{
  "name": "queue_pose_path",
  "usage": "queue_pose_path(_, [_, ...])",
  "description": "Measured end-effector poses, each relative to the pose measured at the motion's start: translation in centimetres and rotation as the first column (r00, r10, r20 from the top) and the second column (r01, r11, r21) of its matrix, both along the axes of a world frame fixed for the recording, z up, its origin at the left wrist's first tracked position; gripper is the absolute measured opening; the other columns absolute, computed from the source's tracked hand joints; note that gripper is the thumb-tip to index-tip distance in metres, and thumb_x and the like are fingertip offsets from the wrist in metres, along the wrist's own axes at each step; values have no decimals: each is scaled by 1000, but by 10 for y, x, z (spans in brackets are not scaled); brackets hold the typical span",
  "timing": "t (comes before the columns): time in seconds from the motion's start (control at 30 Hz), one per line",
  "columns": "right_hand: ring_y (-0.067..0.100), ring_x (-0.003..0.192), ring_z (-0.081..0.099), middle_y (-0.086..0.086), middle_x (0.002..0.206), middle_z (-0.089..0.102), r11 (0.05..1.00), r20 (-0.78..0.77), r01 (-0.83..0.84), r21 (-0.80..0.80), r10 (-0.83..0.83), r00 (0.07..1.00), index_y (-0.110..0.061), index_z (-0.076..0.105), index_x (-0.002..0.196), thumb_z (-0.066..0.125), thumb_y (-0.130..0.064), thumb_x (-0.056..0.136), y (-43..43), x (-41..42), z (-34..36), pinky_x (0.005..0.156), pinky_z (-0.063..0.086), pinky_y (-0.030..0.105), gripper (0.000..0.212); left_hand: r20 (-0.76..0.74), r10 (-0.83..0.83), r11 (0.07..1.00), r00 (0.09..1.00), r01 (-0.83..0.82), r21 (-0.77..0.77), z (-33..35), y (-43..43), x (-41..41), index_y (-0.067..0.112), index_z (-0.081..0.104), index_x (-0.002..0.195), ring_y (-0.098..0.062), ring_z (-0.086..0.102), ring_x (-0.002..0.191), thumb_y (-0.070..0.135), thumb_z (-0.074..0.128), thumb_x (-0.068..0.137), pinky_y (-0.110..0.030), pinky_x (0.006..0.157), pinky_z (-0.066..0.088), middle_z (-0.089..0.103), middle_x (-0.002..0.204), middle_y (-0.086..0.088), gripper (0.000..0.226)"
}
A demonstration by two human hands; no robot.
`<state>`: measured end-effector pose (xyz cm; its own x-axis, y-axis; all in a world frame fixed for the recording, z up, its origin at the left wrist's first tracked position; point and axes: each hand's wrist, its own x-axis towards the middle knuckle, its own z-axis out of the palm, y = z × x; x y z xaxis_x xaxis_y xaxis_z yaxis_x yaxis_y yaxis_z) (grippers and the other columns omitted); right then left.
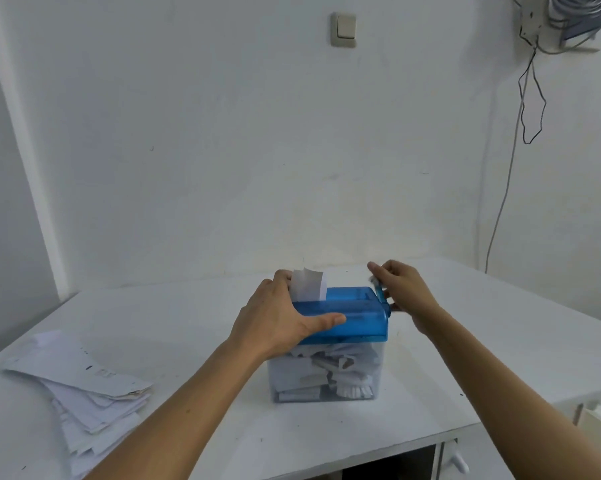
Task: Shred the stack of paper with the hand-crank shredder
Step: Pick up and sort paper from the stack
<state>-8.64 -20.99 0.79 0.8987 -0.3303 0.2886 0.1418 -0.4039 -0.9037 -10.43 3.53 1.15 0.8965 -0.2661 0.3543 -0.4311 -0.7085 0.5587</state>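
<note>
The hand-crank shredder stands mid-table, a blue translucent top on a clear bin packed with white shreds. A folded white paper sticks up from the slot at the top's left end. My left hand lies over the left of the blue top, thumb stretched along its front, fingers behind the paper. My right hand grips the blue crank handle at the shredder's right end. The stack of paper lies loose on the table at the left.
The white table meets a white wall at the back and a second surface at the right. A cable hangs down the wall at the right. Below the front edge is a cabinet with a white handle.
</note>
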Motion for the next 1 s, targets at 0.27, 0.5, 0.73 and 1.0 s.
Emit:
queue_pose_path(0.27, [15,58,57,20,83,70,990,-108,119,-81,-127,986,1,66,93,48,-8,99,4,-8,-65,47,46,24,21,16,12,1000,1000,-12,7,-1,1,-1,37,38,126,-9,55,101,95,64,50,-29,77,52,50,117,14,100])
queue_pose_path(0.5, [15,54,62,8,67,70,998,-73,-28,-49,24,997,-6,71,82,48,-40,104,7,-85,-66,52,49,23,47,9,33,999,999,-33,32,0,-1,-2,34,34,139,-10,53,107,94,64,53,-28,80,45,47,126,13,110])
queue_pose_path(0.73, [12,67,63,5,72,69,917,-62,-288,-277,282,957,-12,67,82,62,-52,88,-10,-118,2,67,49,26,40,-14,11,1000,1000,-11,10,0,0,0,36,35,138,-8,53,110,95,65,50,-28,82,44,47,131,16,109])
queue_pose_path(1.0, [18,67,63,3,75,69,980,120,-156,-122,170,978,-8,69,83,58,-46,95,-4,-73,27,70,53,35,41,-6,-5,1000,1000,5,-20,-3,1,4,38,37,135,-6,52,113,96,64,47,-29,90,47,49,130,17,108])
